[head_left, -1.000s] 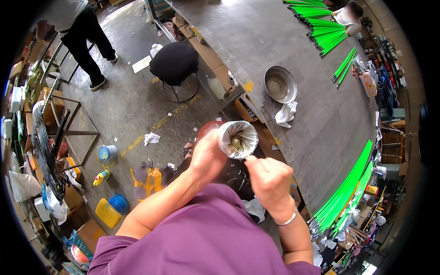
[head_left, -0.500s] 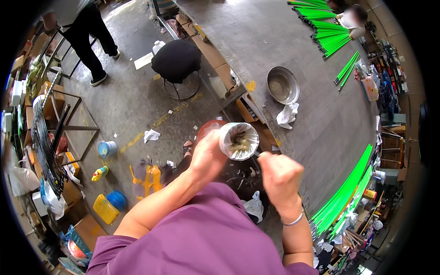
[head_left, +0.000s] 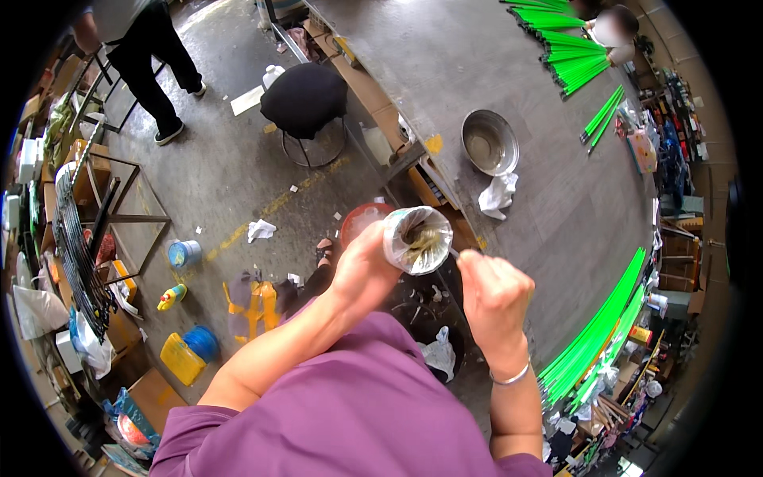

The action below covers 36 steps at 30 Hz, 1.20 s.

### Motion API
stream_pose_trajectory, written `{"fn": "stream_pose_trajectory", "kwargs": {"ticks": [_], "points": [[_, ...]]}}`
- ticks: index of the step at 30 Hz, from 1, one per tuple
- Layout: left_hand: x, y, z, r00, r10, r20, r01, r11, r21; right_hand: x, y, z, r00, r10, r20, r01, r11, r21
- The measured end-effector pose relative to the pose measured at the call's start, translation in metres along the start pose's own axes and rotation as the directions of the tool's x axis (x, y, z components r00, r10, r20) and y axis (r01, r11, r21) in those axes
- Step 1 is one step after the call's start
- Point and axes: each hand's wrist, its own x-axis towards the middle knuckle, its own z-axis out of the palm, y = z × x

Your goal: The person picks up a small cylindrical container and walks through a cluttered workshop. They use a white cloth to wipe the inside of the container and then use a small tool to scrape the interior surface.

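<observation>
Since the frame a second ago, in the head view, the right hand (head_left: 499,298) has swung outward, from close under the near rim of the cup (head_left: 393,250) to a place off its right side; the cup itself sits nearly as it did (the whole scene has slid a touch, so the head likely moved too). More of the cup's near side now shows clear of the knuckles.

It is held in the air, just off the left edge of the bench (head_left: 568,199), with its mouth toward the camera. Left hand (head_left: 364,266): fingers wrapped around the cup's left side, their tips hidden behind it. Right hand: fingers curled and pinching what looks like a thin stick (head_left: 454,253), which shows only briefly between fist and rim; its far end cannot be told from the murky contents (head_left: 418,241).

To stir well, I would keep the left grip firm but not squeezing, turn the stick slowly from the wrist, and stay off the loose clear liner (head_left: 439,252), which could snag or fold in. Keeping the mouth from tipping toward the bench's left edge, near the metal bowl (head_left: 515,153) and white rag (head_left: 497,195), should avoid drips.
</observation>
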Motion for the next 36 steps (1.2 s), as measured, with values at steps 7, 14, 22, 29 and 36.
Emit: {"fn": "stream_pose_trajectory", "kwargs": {"ticks": [7, 14, 22, 29, 36], "points": [[0.003, -0.002, -0.003, 0.998, -0.039, -0.05, 0.033, 0.994, -0.102, 0.004, 0.0, -0.003, 0.999, -0.008, -0.054, 0.006, 1.0, -0.03], [0.004, -0.001, -0.011, 0.999, -0.037, 0.01, 0.038, 0.988, -0.152, 0.006, -0.001, -0.004, 0.997, -0.008, -0.077, 0.006, 1.0, -0.018], [0.004, 0.002, 0.0, 0.991, 0.026, 0.131, -0.022, 0.999, -0.037, 0.016, -0.009, -0.005, 0.998, -0.038, -0.05, 0.036, 0.999, -0.039], [0.004, 0.004, 0.001, 1.0, -0.024, -0.018, 0.023, 0.998, -0.053, 0.017, -0.013, -0.003, 0.997, -0.067, -0.048, 0.065, 0.997, -0.033], [0.003, 0.005, -0.013, 0.971, 0.083, 0.226, -0.06, 0.993, -0.106, 0.015, -0.018, -0.006, 0.995, -0.1, 0.013, 0.101, 0.99, -0.094]]}}
